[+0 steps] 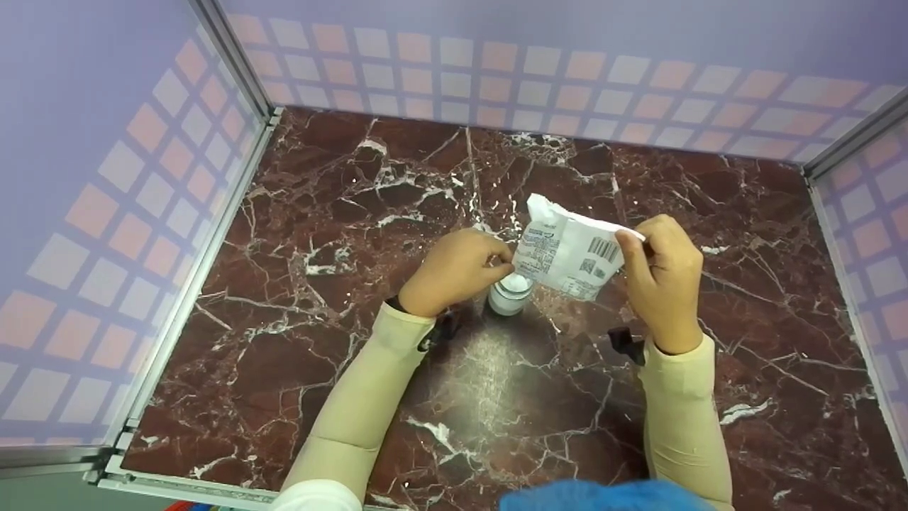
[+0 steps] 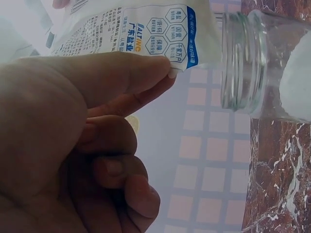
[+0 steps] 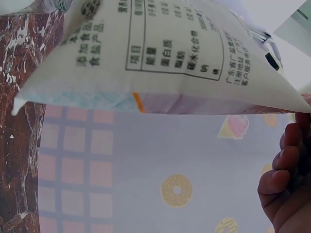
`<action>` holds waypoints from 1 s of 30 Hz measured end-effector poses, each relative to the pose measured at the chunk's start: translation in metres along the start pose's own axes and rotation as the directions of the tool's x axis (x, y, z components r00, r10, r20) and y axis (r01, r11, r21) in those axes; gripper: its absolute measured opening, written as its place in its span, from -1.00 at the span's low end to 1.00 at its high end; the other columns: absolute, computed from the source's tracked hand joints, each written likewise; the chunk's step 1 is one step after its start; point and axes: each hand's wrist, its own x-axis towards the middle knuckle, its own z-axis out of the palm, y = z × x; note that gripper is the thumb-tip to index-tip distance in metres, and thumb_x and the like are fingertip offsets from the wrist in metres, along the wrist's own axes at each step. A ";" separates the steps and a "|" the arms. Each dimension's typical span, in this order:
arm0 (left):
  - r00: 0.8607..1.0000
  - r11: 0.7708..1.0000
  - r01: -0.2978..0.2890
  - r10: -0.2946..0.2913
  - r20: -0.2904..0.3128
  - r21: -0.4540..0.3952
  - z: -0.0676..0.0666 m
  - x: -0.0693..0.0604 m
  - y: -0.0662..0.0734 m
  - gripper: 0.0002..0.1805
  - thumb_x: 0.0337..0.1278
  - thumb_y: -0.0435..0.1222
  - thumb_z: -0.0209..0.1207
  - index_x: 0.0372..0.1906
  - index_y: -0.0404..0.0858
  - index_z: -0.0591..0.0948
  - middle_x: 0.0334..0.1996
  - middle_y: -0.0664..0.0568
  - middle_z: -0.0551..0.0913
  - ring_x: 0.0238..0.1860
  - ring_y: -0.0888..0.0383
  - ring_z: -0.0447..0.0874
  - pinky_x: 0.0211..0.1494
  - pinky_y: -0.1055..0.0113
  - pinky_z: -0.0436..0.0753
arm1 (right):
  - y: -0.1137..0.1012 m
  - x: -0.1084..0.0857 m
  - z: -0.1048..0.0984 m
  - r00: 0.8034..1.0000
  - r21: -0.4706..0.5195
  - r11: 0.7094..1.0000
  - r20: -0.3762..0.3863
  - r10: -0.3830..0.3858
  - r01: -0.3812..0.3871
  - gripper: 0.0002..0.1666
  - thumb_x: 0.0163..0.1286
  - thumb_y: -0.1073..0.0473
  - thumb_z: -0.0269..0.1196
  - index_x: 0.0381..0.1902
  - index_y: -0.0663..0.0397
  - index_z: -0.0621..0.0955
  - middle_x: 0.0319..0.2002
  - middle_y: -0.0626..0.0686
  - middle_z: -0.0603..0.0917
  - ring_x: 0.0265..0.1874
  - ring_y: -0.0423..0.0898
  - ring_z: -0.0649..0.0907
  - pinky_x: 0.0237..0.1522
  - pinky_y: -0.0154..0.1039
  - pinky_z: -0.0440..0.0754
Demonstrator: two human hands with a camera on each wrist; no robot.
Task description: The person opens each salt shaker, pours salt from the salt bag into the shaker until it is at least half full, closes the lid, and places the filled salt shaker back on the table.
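A white printed salt bag (image 1: 567, 252) hangs tilted above the table, its lower left part close to a glass jar (image 1: 508, 302). At the bag's left corner my left hand (image 1: 455, 271) pinches the edge between thumb and forefinger, the other fingers curled in the left wrist view. With thumb and fingers, my right hand (image 1: 665, 280) grips the upper right corner. White salt (image 2: 299, 77) shows inside the jar, which stands upright and uncovered. The bag's printed side (image 3: 170, 53) fills the top of the right wrist view. Whether salt is flowing cannot be made out.
The dark red marbled table (image 1: 298, 397) has white veins and small white specks. Purple panels with a checked band (image 1: 454, 64) enclose the back and both sides. Black wrist straps (image 1: 626, 344) sit near the cuffs. Something blue (image 1: 603, 495) shows at the front edge.
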 end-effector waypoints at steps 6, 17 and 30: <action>1.000 1.000 -0.008 0.008 -0.004 -0.020 0.000 0.000 0.004 -0.81 0.37 -0.11 0.28 -0.16 -0.08 0.82 -0.19 0.14 0.81 -0.16 0.13 0.72 0.00 0.19 0.65 | 0.000 -0.002 -0.006 1.000 -0.030 0.999 0.002 0.020 -0.020 -0.65 0.44 0.29 0.32 -0.52 0.31 0.48 -0.55 0.20 0.45 -0.48 -0.20 0.34 -0.38 -0.39 0.19; 0.996 0.997 -0.043 0.038 -0.079 -0.064 0.004 -0.001 0.005 -0.86 0.31 -0.14 0.33 -0.18 -0.10 0.79 -0.30 0.11 0.51 -0.29 0.16 0.44 -0.20 0.30 0.50 | 0.008 -0.013 -0.022 0.999 -0.030 0.998 0.004 0.054 -0.054 -0.74 0.37 0.49 0.29 -0.51 0.39 0.50 -0.56 0.22 0.48 -0.50 -0.27 0.33 -0.39 -0.44 0.22; 0.991 0.987 -0.098 0.085 -0.103 -0.124 0.019 0.004 0.007 -0.84 0.40 -0.12 0.28 -0.18 -0.10 0.75 -0.15 0.10 0.59 -0.09 0.13 0.53 0.02 0.27 0.55 | 0.050 -0.057 -0.046 0.985 -0.120 0.983 0.091 0.148 -0.137 -0.76 0.33 0.54 0.31 -0.51 0.33 0.55 -0.57 0.15 0.48 -0.53 -0.26 0.33 -0.42 -0.40 0.22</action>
